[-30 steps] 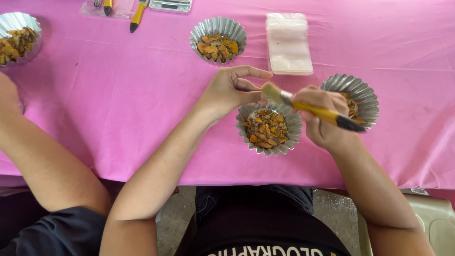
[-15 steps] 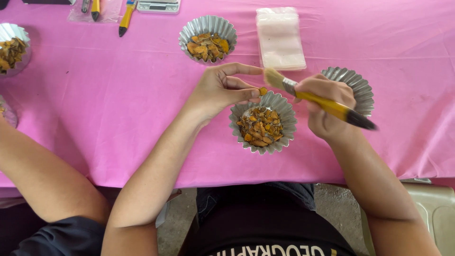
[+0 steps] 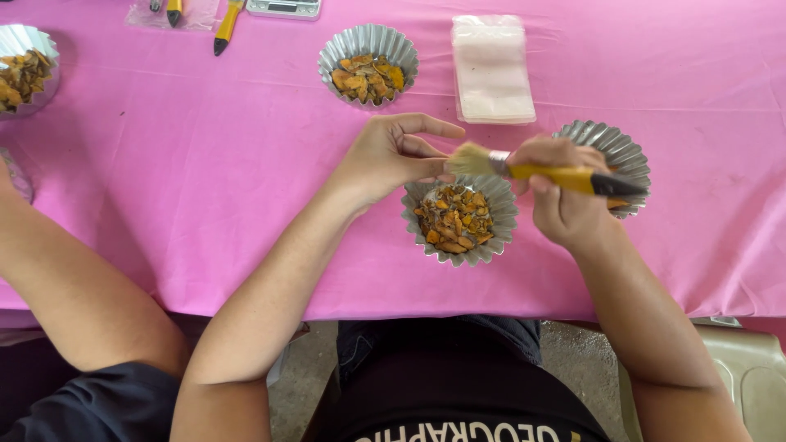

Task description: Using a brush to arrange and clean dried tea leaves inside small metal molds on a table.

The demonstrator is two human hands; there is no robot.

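My right hand (image 3: 560,196) grips a yellow-handled paintbrush (image 3: 540,169), its pale bristles pointing left at my left hand (image 3: 393,154). The left fingertips pinch something small against the bristles; the piece itself is too small to make out. Both hands hover just above a fluted foil cup (image 3: 496,237) filled with orange-brown dried pieces. A second foil cup (image 3: 622,147) sits behind my right hand, mostly hidden by it.
A pink cloth (image 3: 205,180) covers the table. A third foil cup of pieces (image 3: 368,72) and a stack of clear pouches (image 3: 491,69) lie further back. Tools (image 3: 225,24) line the far edge. Another person's arm (image 3: 74,295) and foil cup (image 3: 23,69) are at the left.
The view shifted slightly. My hands stayed over the near cup, and the brush tip has swung closer to my left fingertips.
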